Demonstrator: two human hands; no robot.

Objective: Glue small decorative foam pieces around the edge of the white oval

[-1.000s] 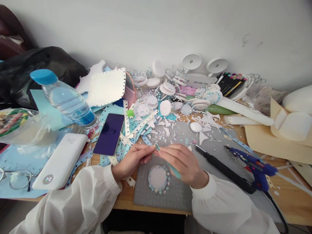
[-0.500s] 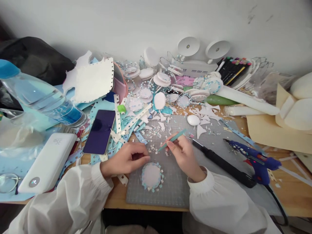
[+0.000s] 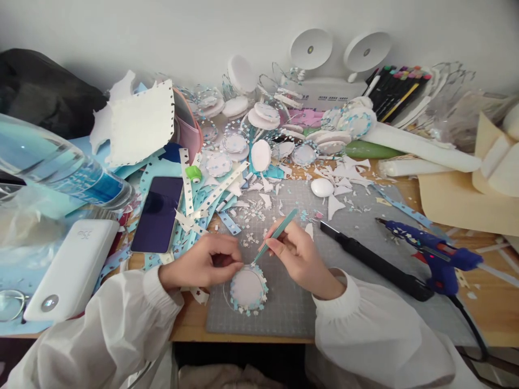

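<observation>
My right hand (image 3: 294,253) grips a pair of teal tweezers (image 3: 279,232), their tips touching the upper rim of a round white paper disc (image 3: 248,288). Small blue and cream paper stars edge this disc, and a thin wire ring (image 3: 225,302) shows past its left side. My left hand (image 3: 206,260) is closed in a pinch at the disc's upper left edge, on the wire ring as far as I can see. The disc lies on a grey cutting mat (image 3: 290,319). Loose punched stars (image 3: 254,227) are scattered just beyond my hands.
To the right lie a black cutter-like tool (image 3: 373,262) and a blue glue gun (image 3: 433,254) with its cord. A phone (image 3: 157,215), a white power bank (image 3: 73,270) and a water bottle (image 3: 93,181) occupy the left. Finished-looking discs (image 3: 263,116) pile up behind, beside paper scraps.
My right hand has brought the tweezers down and left from the loose stars to the disc's rim. My left hand's fingertips have moved down to the disc's edge. The view has shifted slightly.
</observation>
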